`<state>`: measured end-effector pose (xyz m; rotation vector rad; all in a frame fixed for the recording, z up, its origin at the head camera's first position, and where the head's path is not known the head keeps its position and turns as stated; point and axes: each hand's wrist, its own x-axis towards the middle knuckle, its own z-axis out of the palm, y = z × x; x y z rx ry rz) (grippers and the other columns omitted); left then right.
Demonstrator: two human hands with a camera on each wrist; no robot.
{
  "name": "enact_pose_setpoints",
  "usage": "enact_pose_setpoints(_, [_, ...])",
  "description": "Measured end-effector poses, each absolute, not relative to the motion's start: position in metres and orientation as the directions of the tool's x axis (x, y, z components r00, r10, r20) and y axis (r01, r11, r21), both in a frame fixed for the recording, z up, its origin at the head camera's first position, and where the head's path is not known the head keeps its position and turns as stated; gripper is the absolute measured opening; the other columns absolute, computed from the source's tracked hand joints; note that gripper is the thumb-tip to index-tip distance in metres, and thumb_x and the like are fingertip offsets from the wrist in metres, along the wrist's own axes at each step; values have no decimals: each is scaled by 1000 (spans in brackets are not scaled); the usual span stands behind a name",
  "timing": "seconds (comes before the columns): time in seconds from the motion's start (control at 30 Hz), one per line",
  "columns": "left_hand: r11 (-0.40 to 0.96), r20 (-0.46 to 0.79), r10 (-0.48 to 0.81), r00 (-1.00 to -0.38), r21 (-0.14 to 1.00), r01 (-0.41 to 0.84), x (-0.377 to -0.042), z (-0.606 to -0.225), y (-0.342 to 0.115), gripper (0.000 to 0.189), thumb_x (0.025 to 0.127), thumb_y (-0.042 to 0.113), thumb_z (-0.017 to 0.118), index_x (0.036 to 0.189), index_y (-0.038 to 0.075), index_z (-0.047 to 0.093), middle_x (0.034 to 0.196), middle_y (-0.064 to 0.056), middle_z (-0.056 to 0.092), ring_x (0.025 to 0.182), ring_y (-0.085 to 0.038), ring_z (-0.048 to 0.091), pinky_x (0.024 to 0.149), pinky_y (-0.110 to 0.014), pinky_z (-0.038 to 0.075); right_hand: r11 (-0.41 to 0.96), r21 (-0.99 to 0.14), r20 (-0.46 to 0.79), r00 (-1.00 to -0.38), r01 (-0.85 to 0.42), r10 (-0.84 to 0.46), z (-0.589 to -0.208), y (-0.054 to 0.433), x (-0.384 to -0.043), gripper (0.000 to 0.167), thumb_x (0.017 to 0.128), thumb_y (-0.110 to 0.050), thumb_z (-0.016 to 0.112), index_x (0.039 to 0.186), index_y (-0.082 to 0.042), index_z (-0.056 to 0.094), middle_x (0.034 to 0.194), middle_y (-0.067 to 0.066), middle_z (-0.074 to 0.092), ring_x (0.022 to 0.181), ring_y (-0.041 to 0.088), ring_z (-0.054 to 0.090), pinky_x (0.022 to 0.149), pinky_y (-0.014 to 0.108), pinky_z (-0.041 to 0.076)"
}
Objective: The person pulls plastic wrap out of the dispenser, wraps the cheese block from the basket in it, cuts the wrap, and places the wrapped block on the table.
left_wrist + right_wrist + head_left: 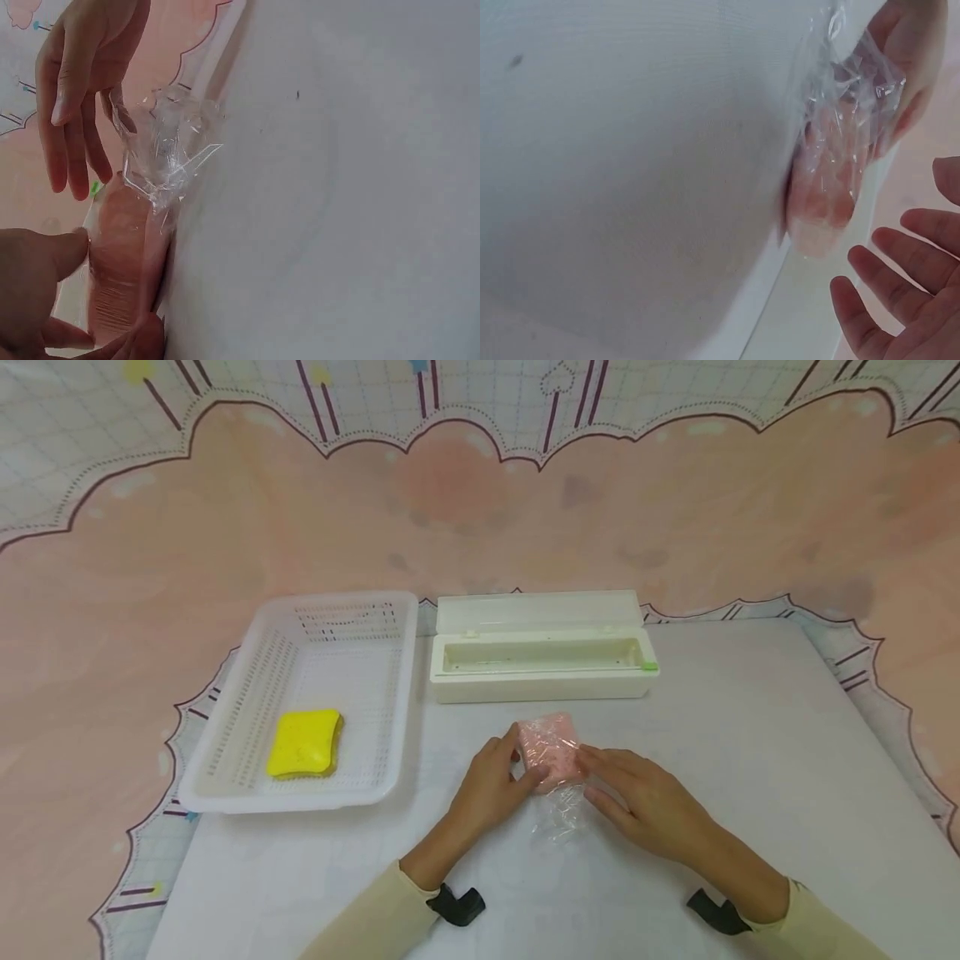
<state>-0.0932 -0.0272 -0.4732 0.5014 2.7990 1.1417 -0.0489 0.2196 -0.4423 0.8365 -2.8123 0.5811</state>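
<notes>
Pink wrapped block (551, 745), gripped by the left hand (489, 787), sits beside the uncurled right hand (654, 800).

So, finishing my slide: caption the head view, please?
Left hand grips a film-wrapped pink block, right hand alongside, near an open white box and a perforated basket holding a yellow sponge.

Patterned peach cloth (525, 527) around white surface (750, 735)

One left hand (489, 785) and one right hand (651, 802) make two; sleeves (375, 917) number two, black straps (459, 907) two. One pink block (549, 745) and one yellow block (303, 743) make two. There is one clear film (564, 817), one basket (300, 803), one box (544, 688), one lid (537, 612), one green tab (649, 667), one bench (750, 735).
</notes>
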Motion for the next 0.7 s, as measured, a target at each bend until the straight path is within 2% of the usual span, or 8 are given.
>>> enact_pose_setpoints(0.13, [681, 8, 372, -928, 678, 278, -98, -472, -29, 70, 97, 34, 69, 154, 3, 42, 98, -9, 58, 77, -14, 51, 68, -27, 45, 765, -325, 236, -830, -557, -504, -444, 217, -49, 53, 95, -30, 72, 144, -12, 59, 146, 4, 61, 126, 27, 63, 101, 49, 54])
enact_pose_setpoints(0.23, [689, 3, 386, -923, 665, 290, -101, -471, -31, 67, 99, 31, 67, 154, 3, 41, 99, -10, 58, 81, -16, 51, 72, -30, 45, 759, -325, 232, -826, -564, -514, -446, 215, -49, 53, 95, -30, 72, 144, -12, 59, 145, 4, 62, 126, 26, 64, 101, 48, 54])
enact_pose_setpoints(0.37, [708, -33, 328, -944, 670, 223, -92, -471, -34, 57, 100, 32, 64, 143, -4, 52, 91, -7, 62, 78, -15, 55, 70, -30, 48, 769, -354, 212, -846, -533, -489, -448, 212, -46, 51, 96, -28, 71, 142, -9, 60, 141, 8, 65, 122, 26, 67, 99, 46, 55])
enact_pose_setpoints(0.43, [697, -85, 287, -954, 702, 147, -84, -470, -36, 48, 101, 34, 63, 130, -4, 58, 81, -3, 64, 71, -12, 58, 66, -29, 48, 781, -409, 182, -881, -472, -437, -449, 211, -43, 49, 96, -26, 72, 140, -7, 62, 132, 10, 70, 110, 22, 73, 92, 41, 59])
enact_pose_setpoints(0.5, [661, -142, 264, -954, 747, 71, -76, -468, -39, 38, 101, 34, 63, 116, -1, 60, 73, 1, 65, 63, -9, 61, 62, -28, 48, 782, -490, 133, -920, -385, -369, -450, 211, -42, 46, 95, -24, 72, 136, -4, 63, 116, 9, 76, 94, 17, 76, 82, 36, 62])
enact_pose_setpoints(0.57, [601, -198, 272, -942, 799, 6, -70, -467, -41, 30, 101, 32, 64, 105, 3, 58, 69, 1, 66, 60, -9, 65, 59, -27, 47, 750, -604, 39, -950, -271, -311, -451, 210, -41, 43, 95, -22, 72, 131, -2, 60, 98, 4, 79, 79, 9, 73, 74, 29, 60])
enact_pose_setpoints(0.63, [518, -243, 303, -921, 854, -55, -65, -467, -42, 25, 99, 28, 67, 99, 6, 55, 71, -1, 69, 61, -11, 68, 58, -26, 48, 670, -729, -91, -952, -137, -293, -452, 210, -41, 41, 97, -23, 70, 128, -3, 52, 88, 0, 77, 74, 8, 71, 70, 24, 57])
enact_pose_setpoints(0.7, [430, -282, 343, -896, 895, -118, -63, -469, -42, 22, 97, 23, 69, 97, 7, 53, 74, -3, 71, 65, -13, 71, 60, -24, 52, 564, -825, -209, -927, -4, -312, -454, 210, -42, 42, 99, -23, 67, 126, -3, 42, 87, 2, 77, 74, 11, 71, 71, 24, 57])
